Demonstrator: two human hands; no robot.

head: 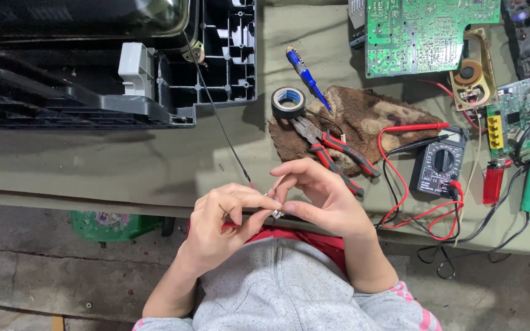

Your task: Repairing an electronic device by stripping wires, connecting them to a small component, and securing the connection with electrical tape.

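At the bench's near edge, both hands pinch a small metal part between fingertips: the left hand from eight o'clock, the right hand from two o'clock. A thin wire runs off toward eleven; pliers on a rag lie at one, a multimeter at two.

Your left hand and right hand are meeting at the bench edge, pinching a small metal part between fingertips. A thin black wire is running from it up to the black plastic housing. Red-handled pliers and black tape are lying on a brown rag, a multimeter beside it.
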